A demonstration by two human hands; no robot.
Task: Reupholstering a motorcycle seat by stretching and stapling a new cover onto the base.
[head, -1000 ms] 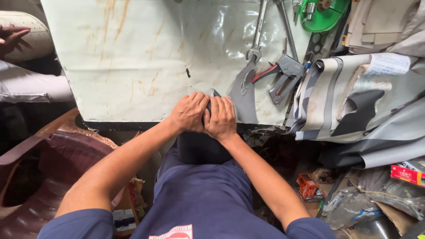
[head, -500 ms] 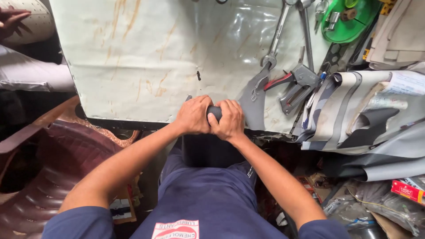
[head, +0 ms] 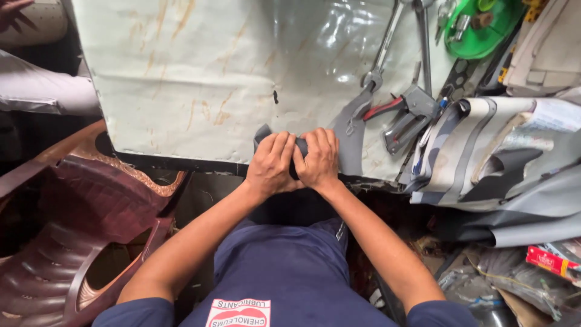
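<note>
At the near edge of a worn white-covered table (head: pixel 200 91), my left hand (head: pixel 271 162) and my right hand (head: pixel 318 158) are pressed together, both gripping a small dark grey piece of material (head: pixel 262 133). Only its upper left corner and a dark strip between my fingers show; the rest is hidden under my hands. A longer grey strip (head: pixel 351 136) lies just right of my right hand, on the table.
A staple gun with red handle (head: pixel 407 112), long wrenches (head: pixel 387 42) and a green tray (head: pixel 478 27) lie at the back right. Rolled grey and white sheets (head: pixel 484 151) are piled on the right. A maroon plastic chair (head: pixel 72 236) stands at left. Clutter covers the floor at right.
The view has shifted slightly. My hands stay clasped at the table edge; the dark grey piece now sticks out at the upper left of my left hand.
</note>
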